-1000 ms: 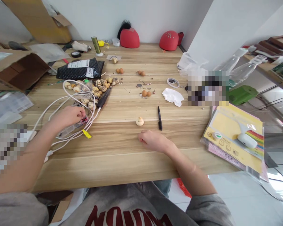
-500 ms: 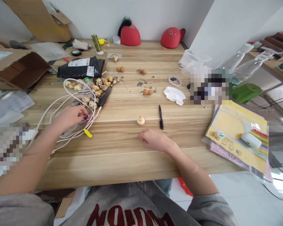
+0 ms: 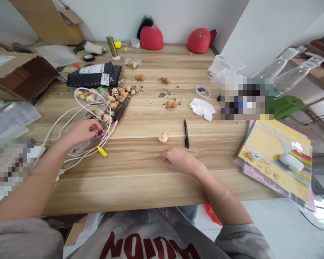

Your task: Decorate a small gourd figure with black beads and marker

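My left hand (image 3: 84,131) reaches into a clear plastic case (image 3: 82,147), its fingers pinched together at small dark red pieces (image 3: 99,133); what is between the fingertips is hidden. White cable loops (image 3: 108,126) run over the case beside the hand. On the table my right hand (image 3: 178,160) rests with its fingers curled in, and whatever they may hold does not show. Just beyond it stands a small pale gourd (image 3: 163,137). A black marker pen (image 3: 186,133) lies to the right of the gourd.
Speckled small gourds (image 3: 115,100) are heaped at the left, by a black-handled tool (image 3: 121,109). Brown gourds (image 3: 170,104), a tape roll (image 3: 202,92) and a white tissue (image 3: 202,109) lie further back. A yellow folder (image 3: 275,154) covers the right edge; a cardboard box (image 3: 24,79) stands left.
The view has shifted slightly, so the table things appear a little further right. My left hand's fingers have moved slightly within the case; my right hand stays in place.
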Demonstrator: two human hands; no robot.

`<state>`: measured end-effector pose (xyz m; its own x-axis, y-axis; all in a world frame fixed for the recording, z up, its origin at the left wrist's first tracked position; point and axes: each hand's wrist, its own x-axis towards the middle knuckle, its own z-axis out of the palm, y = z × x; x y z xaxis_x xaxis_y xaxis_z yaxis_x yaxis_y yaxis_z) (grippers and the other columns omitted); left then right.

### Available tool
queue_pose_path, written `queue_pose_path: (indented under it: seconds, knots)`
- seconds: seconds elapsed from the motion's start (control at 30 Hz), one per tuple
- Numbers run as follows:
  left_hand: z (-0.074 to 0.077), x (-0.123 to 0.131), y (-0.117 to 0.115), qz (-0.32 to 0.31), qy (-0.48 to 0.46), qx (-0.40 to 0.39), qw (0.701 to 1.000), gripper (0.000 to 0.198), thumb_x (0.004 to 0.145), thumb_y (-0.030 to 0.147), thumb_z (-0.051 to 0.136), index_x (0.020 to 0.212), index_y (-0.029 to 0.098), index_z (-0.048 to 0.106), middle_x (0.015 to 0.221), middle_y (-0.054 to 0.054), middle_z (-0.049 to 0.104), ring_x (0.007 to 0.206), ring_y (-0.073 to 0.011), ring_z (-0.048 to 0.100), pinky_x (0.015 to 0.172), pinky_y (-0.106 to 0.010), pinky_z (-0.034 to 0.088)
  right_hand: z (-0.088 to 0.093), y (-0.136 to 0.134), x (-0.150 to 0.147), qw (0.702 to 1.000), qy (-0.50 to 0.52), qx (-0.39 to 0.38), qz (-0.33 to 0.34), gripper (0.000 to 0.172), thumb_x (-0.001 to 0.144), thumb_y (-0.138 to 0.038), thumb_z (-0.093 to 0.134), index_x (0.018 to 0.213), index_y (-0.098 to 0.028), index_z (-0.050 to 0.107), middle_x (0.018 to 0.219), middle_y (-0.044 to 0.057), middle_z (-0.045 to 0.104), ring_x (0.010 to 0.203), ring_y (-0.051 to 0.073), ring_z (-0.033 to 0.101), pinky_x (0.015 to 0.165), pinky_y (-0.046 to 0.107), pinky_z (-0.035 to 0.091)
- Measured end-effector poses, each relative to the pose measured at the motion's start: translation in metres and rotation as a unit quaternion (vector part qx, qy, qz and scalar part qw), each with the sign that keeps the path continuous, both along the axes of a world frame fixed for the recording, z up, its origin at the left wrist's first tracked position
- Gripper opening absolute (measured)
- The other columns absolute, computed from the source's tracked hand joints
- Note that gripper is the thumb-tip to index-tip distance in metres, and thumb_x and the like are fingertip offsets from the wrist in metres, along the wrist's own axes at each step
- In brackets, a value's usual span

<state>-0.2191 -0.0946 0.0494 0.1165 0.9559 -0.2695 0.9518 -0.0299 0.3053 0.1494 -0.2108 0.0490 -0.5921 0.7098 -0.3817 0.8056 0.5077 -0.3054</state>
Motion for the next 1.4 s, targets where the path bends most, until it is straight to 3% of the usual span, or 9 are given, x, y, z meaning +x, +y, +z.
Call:
queue_pose_path:
  seconds: [0.3,0.43,0.53,0.67,0.73,0.87,1.0,1.17,1.4]
  knots:
    - [0.013,0.019,-0.013,0.032,0.033,0.050,0.998,0.028,0.072,0.037,0.053,0.084,0.014,0.063,0.082,-0.006,0.070,0.075,-0.0168,0.062,0.065,-0.023,0.042,0.001,-0.001,-0.001,1.000,-0.010,-0.005,-0.001,0.021,0.083,-0.007,0.043,0.087,-0.016,0.061,0.090,0.008,0.066,0.081,0.017,0.062,0.062,0.024,0.035]
    - [0.016,0.023,-0.018,0.067,0.000,0.084,0.994,0.026,0.073,0.035,0.059,0.083,0.012,0.066,0.072,-0.001,0.067,0.069,-0.0119,0.060,0.062,-0.018,0.040,0.002,-0.002,0.000,1.000,-0.009,0.004,0.004,0.019,0.082,-0.007,0.043,0.085,-0.016,0.060,0.089,0.008,0.066,0.079,0.017,0.062,0.061,0.024,0.035]
    - [0.017,0.027,-0.024,0.060,0.008,0.195,0.979,0.022,0.076,0.031,0.058,0.082,0.011,0.067,0.072,0.001,0.067,0.068,-0.0098,0.059,0.069,-0.019,0.043,0.001,-0.002,-0.001,1.000,-0.013,0.021,0.011,0.020,0.081,-0.007,0.042,0.083,-0.016,0.059,0.085,0.009,0.066,0.077,0.019,0.063,0.061,0.025,0.035]
    - [0.017,0.059,-0.048,-0.015,-0.047,0.379,0.924,0.018,0.080,0.026,0.056,0.079,0.012,0.067,0.080,-0.001,0.070,0.077,-0.0110,0.062,0.079,-0.022,0.045,-0.002,-0.005,-0.003,0.999,-0.002,0.043,-0.005,0.021,0.079,-0.004,0.041,0.081,-0.015,0.058,0.085,0.010,0.065,0.075,0.018,0.062,0.062,0.025,0.036]
    - [0.011,0.086,-0.066,-0.083,-0.140,0.340,0.926,0.015,0.080,0.024,0.057,0.076,0.014,0.066,0.080,-0.001,0.071,0.078,-0.0116,0.064,0.080,-0.023,0.047,-0.001,-0.005,-0.003,0.998,0.042,0.039,-0.035,0.021,0.077,-0.004,0.041,0.080,-0.015,0.058,0.083,0.008,0.064,0.072,0.015,0.060,0.062,0.024,0.036]
    - [-0.008,0.148,-0.098,-0.176,-0.283,0.158,0.930,0.010,0.079,0.022,0.059,0.076,0.016,0.067,0.079,-0.001,0.072,0.073,-0.0123,0.066,0.074,-0.022,0.049,0.004,-0.005,-0.001,0.978,0.174,0.017,-0.116,0.020,0.069,0.000,0.046,0.072,-0.016,0.058,0.070,0.002,0.061,0.063,0.010,0.053,0.060,0.020,0.037]
    - [-0.022,0.190,-0.115,-0.192,-0.375,0.068,0.904,0.006,0.075,0.019,0.063,0.070,0.016,0.066,0.072,-0.001,0.072,0.068,-0.0131,0.067,0.068,-0.022,0.050,0.010,-0.005,0.006,0.933,0.306,0.043,-0.186,0.015,0.065,-0.001,0.052,0.067,-0.015,0.058,0.066,0.000,0.059,0.061,0.009,0.053,0.061,0.019,0.041]
    - [-0.034,0.201,-0.124,-0.185,-0.482,-0.002,0.856,0.011,0.075,0.022,0.065,0.067,0.014,0.064,0.073,-0.005,0.073,0.071,-0.0154,0.068,0.070,-0.025,0.052,0.012,-0.008,0.009,0.880,0.407,0.084,-0.229,0.013,0.065,-0.005,0.052,0.066,-0.017,0.057,0.065,-0.001,0.059,0.062,0.009,0.055,0.060,0.020,0.044]
    - [-0.041,0.193,-0.124,-0.158,-0.490,0.018,0.857,0.009,0.076,0.023,0.065,0.075,0.014,0.067,0.076,-0.006,0.073,0.073,-0.0153,0.068,0.071,-0.025,0.052,0.007,-0.009,0.004,0.891,0.403,0.043,-0.205,0.013,0.069,-0.006,0.053,0.067,-0.017,0.059,0.068,0.000,0.063,0.064,0.010,0.058,0.063,0.022,0.049]
